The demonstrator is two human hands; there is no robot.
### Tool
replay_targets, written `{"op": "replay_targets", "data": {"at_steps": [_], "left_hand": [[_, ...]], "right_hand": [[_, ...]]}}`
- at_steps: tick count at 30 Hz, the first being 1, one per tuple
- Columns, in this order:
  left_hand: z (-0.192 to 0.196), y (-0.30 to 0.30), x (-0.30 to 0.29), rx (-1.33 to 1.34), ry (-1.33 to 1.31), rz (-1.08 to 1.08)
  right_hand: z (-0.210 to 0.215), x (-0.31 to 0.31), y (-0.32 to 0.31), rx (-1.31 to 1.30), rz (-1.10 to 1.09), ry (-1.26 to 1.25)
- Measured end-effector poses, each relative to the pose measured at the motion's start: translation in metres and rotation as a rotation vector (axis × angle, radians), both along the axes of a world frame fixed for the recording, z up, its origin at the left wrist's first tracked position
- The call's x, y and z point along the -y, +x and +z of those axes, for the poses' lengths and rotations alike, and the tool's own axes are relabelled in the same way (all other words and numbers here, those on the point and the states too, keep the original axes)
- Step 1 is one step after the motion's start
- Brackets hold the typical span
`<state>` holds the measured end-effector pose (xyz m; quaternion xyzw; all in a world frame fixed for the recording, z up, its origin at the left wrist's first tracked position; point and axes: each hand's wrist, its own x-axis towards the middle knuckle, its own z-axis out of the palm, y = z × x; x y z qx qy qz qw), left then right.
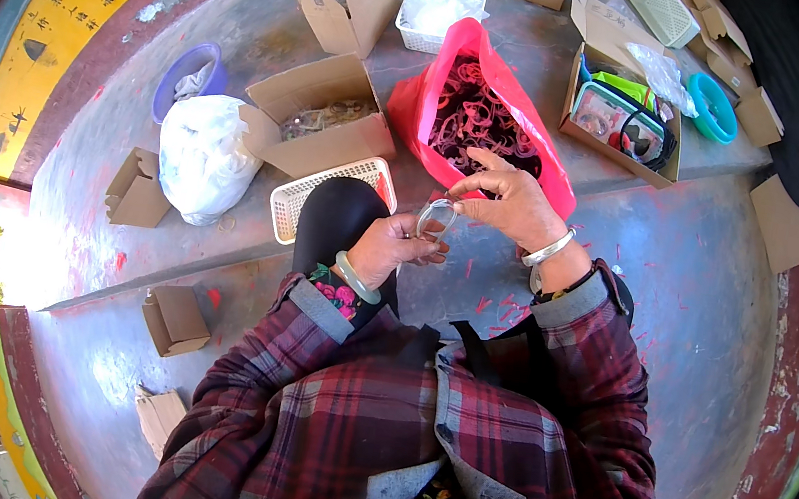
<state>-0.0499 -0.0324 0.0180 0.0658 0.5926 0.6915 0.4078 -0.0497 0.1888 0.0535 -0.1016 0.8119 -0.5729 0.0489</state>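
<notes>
In front of my knees, a thin, clear, bangle-like ring [437, 217] stands upright between my hands. My left hand [386, 248] grips its lower left side between thumb and fingers. At its upper right edge, my right hand [519, 203] pinches with thumb and forefinger, the other fingers curled above. A small reddish bit shows by those fingertips, too small to name. Just beyond the right hand, a pink plastic bag [431, 87] gapes, full of dark red, curled strips. Left of my left hand lies a white slotted basket [285, 216], partly hidden by my knee.
Open cardboard boxes [278, 97] with clear coiled items stand ahead. A stuffed white bag [210, 159] and purple basin [172, 83] are at left. Ahead right are a box of odds and ends [667, 174] and a teal basin [709, 107]. A raised step [206, 259] crosses the floor.
</notes>
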Motion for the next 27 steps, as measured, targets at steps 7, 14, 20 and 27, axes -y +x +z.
{"op": "replay_targets", "data": {"at_steps": [7,14,20,27], "left_hand": [[0.004,0.003,-0.001,0.020,0.099,-0.029],[0.005,0.005,-0.005,0.019,0.176,-0.043],[-0.009,0.004,-0.007,-0.107,0.095,-0.145],[-0.010,0.003,-0.007,-0.044,0.129,-0.204]], "right_hand": [[-0.002,0.014,0.004,-0.096,-0.051,0.109],[-0.004,0.013,0.004,-0.104,0.005,0.226],[-0.005,0.016,0.003,-0.025,0.144,0.185],[-0.011,0.015,0.002,0.077,0.146,0.136]]}}
